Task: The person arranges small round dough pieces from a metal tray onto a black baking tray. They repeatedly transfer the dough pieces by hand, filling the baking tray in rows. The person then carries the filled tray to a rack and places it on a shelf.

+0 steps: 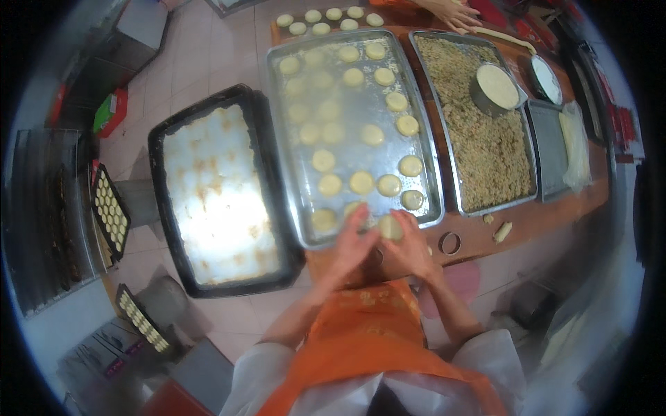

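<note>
In front of me, a metal tray (435,177) carries several flattened dough rounds (361,182). My right hand (411,248) is at its near edge, with a pale dough round (390,229) held between thumb and fingers. Just beside it, my left hand (353,242) is blurred, its fingertips over another dough round (354,208) on the tray. Whether those fingers grip anything is unclear. A metal ring cutter (449,243) lies on the wooden table (473,252) to the right of my hands, and part of a second ring (379,256) shows between my wrists.
Left of the dough tray lies a dark-rimmed baking tray (213,182). To the right, a tray of crumbly filling (489,166) holds a round container (497,88). Another person's hand (452,15) touches a dough strip (502,35) at the far side. Filled trays (110,213) stand at left.
</note>
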### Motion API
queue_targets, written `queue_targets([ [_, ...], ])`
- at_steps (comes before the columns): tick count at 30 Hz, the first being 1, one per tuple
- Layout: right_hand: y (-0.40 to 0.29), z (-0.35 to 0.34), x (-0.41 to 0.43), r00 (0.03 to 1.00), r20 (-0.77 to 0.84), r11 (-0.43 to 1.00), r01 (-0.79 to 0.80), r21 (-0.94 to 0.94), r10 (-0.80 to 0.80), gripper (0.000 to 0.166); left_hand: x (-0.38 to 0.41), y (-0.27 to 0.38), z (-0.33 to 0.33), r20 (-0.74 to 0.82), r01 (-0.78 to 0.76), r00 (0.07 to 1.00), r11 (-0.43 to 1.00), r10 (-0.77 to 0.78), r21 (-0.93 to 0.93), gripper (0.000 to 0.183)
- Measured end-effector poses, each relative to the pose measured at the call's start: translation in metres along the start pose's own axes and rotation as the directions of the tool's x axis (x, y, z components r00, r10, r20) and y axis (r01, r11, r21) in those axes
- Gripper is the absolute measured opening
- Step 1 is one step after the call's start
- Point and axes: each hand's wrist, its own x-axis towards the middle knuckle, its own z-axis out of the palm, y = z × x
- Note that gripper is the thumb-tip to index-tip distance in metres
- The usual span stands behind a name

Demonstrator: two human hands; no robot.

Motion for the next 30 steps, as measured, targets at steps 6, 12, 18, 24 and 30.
queue_targets([
  [6,0.054,-0.004,0.109,0.992,-0.101,0.995,-0.063,0.08,0.071,0.061,0.121,-0.02,-0.07,-0.04,-0.207,0.821,0.362,0.569,0.909,0.048],
  [12,0.082,-0.012,0.209,0.98,-0.183,0.996,0.085,-0.002,-0.084,0.062,0.169,-0.031,-0.061,-0.051,-0.047,0.973,0.408,0.227,0.912,0.053],
  [18,0.089,-0.003,0.278,0.977,-0.134,0.944,0.12,-0.309,-0.168,0.056,0.173,-0.039,-0.053,-0.093,-0.011,0.962,0.379,0.256,0.926,0.056],
  [24,0.108,-0.017,0.214,0.985,-0.169,0.997,0.023,-0.07,-0.035,0.046,0.153,-0.03,-0.076,-0.203,0.021,0.975,0.951,-0.087,-0.309,0.048],
  [30,0.112,-0.013,0.161,0.989,-0.12,0.986,-0.069,0.15,0.088,0.035,0.149,-0.034,-0.07,-0.124,0.094,0.944,0.61,-0.306,-0.787,0.034],
])
